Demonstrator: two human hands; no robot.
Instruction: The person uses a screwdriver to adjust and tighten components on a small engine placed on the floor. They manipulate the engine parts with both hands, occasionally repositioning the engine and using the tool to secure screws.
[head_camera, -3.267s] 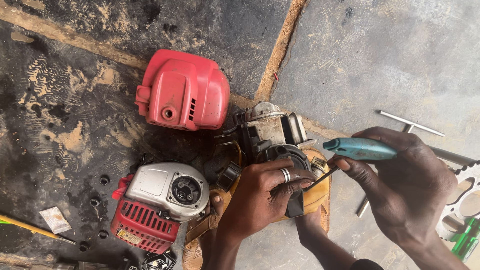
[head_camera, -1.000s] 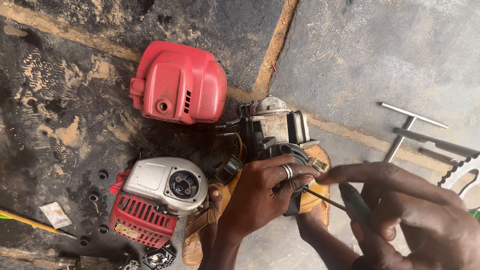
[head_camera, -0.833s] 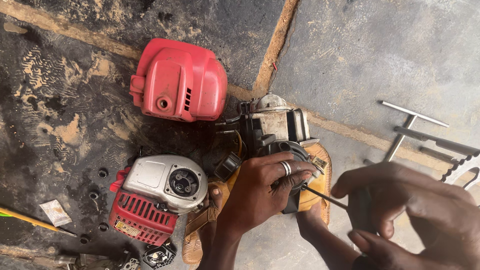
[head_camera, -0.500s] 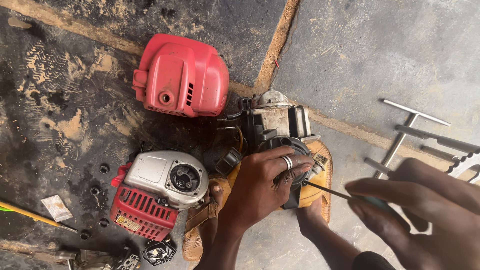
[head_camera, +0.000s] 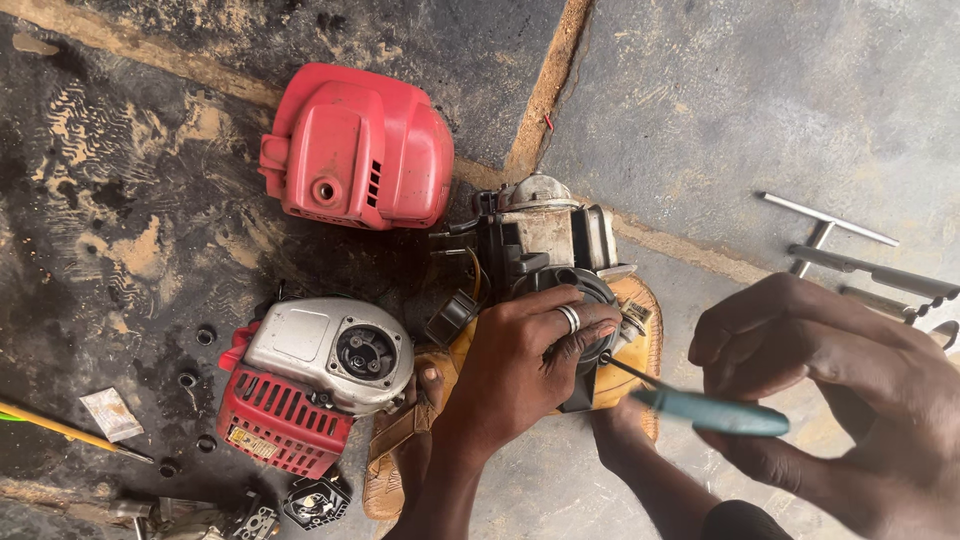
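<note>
Sitting on the concrete floor (head_camera: 720, 120) between a pair of sandalled feet, the small engine (head_camera: 545, 245) is pinned down by the left hand (head_camera: 525, 365), fingers clamped round its black round housing (head_camera: 590, 295). A teal-handled screwdriver (head_camera: 710, 410) is gripped tight in the right hand (head_camera: 850, 400), tip poked in at that housing. Off to the side, a red plastic cover (head_camera: 360, 150) and a second red-and-grey engine (head_camera: 310, 385) are laid out, with T-handle wrenches (head_camera: 830, 225) further right.

Stained concrete floor (head_camera: 720, 120) carries a red engine cover (head_camera: 355, 150), two small engines (head_camera: 310, 385) (head_camera: 545, 240), loose nuts (head_camera: 190, 380), metal wrenches (head_camera: 850, 255)
</note>
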